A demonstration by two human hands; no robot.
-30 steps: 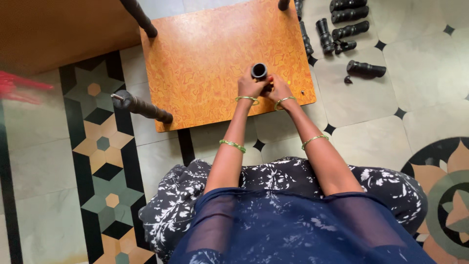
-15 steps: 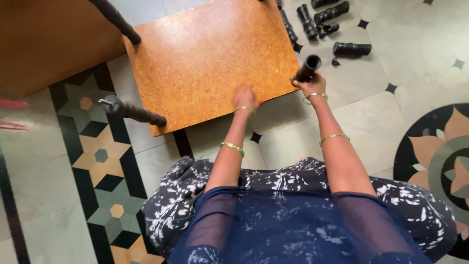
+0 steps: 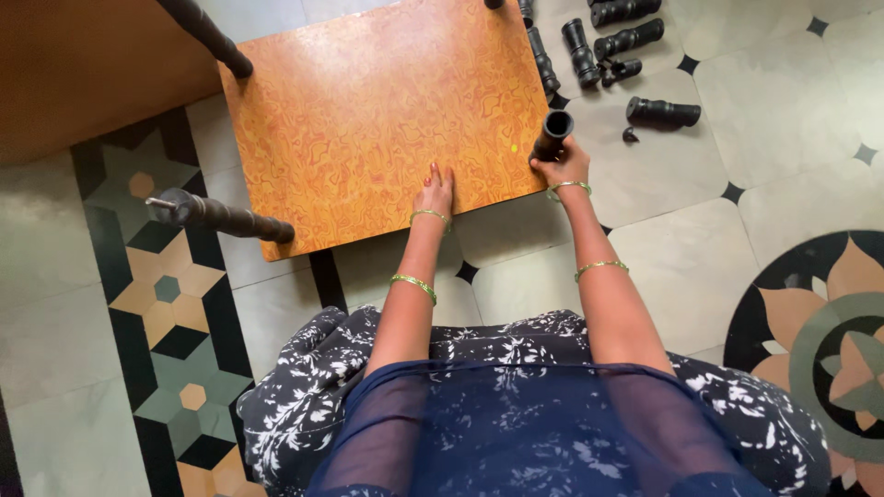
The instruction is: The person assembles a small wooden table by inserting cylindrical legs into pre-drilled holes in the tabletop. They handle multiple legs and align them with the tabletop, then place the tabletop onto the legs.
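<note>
An orange patterned tabletop (image 3: 368, 110) lies upside down on the tiled floor. Two black turned legs stick out of it, one at the near left corner (image 3: 216, 216) and one at the far left corner (image 3: 207, 37). My left hand (image 3: 435, 193) rests flat on the board near its front edge. My right hand (image 3: 564, 164) grips a black hollow table leg (image 3: 552, 133) and holds it upright at the board's near right corner.
Several loose black leg sections (image 3: 608, 41) lie on the pale tiles beyond the board at the upper right, with one more (image 3: 663, 112) set apart. A brown wooden surface (image 3: 83, 64) fills the upper left. A round floor pattern (image 3: 829, 340) sits at right.
Both hands were together on the black leg near the board's front edge. My right hand has carried the leg to the right corner, and my left hand now lies flat on the board.
</note>
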